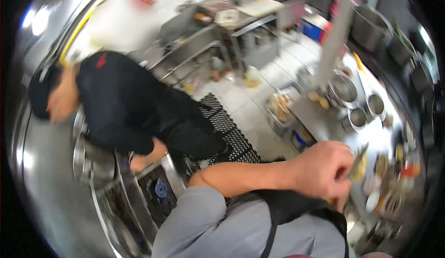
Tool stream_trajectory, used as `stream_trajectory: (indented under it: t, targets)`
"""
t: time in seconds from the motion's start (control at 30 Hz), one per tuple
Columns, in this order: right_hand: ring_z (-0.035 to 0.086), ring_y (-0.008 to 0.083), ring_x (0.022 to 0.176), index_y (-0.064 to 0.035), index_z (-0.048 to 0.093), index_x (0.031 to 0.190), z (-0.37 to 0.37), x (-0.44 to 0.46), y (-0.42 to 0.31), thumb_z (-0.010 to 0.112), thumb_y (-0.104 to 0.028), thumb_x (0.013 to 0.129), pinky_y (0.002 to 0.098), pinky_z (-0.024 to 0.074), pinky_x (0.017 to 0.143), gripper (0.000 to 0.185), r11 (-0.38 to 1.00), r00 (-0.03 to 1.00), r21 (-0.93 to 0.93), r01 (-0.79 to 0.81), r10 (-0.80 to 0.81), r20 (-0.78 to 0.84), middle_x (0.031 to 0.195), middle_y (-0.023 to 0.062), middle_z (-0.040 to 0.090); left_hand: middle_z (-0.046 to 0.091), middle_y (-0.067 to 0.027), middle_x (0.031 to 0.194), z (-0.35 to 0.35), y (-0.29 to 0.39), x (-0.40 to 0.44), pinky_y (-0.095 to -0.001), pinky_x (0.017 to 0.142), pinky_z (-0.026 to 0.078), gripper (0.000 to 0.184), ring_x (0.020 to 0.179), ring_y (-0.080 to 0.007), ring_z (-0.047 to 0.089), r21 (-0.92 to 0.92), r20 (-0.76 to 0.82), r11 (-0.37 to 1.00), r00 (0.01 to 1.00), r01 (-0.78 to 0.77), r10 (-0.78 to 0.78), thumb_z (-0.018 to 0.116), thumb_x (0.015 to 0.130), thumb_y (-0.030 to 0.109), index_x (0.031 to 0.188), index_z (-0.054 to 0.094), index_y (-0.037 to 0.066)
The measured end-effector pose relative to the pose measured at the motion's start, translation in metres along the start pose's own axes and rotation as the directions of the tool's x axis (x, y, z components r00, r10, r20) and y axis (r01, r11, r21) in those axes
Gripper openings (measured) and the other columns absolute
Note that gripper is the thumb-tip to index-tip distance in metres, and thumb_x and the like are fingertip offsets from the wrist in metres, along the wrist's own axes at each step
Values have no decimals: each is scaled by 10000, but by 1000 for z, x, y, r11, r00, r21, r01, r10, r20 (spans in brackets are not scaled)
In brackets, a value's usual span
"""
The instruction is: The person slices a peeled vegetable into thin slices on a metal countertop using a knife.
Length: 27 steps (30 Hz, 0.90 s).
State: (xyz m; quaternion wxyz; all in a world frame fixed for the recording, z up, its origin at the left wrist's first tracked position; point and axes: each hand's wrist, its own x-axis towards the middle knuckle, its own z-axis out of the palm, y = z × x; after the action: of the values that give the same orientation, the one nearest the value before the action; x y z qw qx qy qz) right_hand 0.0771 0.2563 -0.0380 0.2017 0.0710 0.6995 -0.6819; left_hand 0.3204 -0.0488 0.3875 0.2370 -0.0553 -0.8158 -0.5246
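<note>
My left hand (322, 167) is at the right of the view, with the forearm stretched across in front of my grey shirt and black apron. Its fingers are curled closed. From the fist a narrow, pointed grey blade (359, 161) juts out, looking like a knife; the handle is hidden in the hand. Past the blade lies a steel counter (320, 119) with yellow food (360, 165) on it, blurred. My right hand does not show; only a sliver of skin appears at the bottom edge.
A co-worker in black (134, 100) bends over a steel unit at left. Steel pots (343, 90) and small containers (358, 117) stand on the counter; a bag of food scraps (280, 106) sits beside it. A black perforated mat (232, 133) covers part of the tiled floor.
</note>
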Motion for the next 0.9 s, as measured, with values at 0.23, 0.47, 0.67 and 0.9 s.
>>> stream_trajectory:
  t: [0.23,0.47,0.67,0.9]
  targets:
    - [486,115,531,-30,495,1306,22,-25,6,559,-168,1003,284,396,442,339,997,995,40,-73,76,-69,713,10,529,617,-46,742,25,27,50,-383,628,456,59,658,-262,571,-318,164,908,928,-271,335,653,638,75,686,620,85]
    - [537,124,574,-32,522,1083,69,-92,-18,596,-234,999,300,441,502,231,982,960,34,-184,187,-210,720,31,555,631,-116,722,59,-142,100,-336,618,485,156,652,-226,609,-28,447,921,829,388,-335,700,872,112,803,638,-13]
    - [657,467,887,30,549,1071,92,-108,-3,571,-312,958,512,507,798,362,881,951,-430,-194,61,-305,945,287,674,664,-161,1113,168,-378,68,-451,902,492,305,1010,-355,604,596,479,803,803,0,-355,704,905,230,1129,694,22]
    - [614,520,986,34,573,1072,110,-106,2,524,-388,1025,548,485,857,427,859,940,-421,-291,175,-293,975,328,654,625,-152,1210,218,-424,59,-468,964,479,349,1106,-374,562,267,648,889,752,-373,121,743,859,135,1181,679,17]
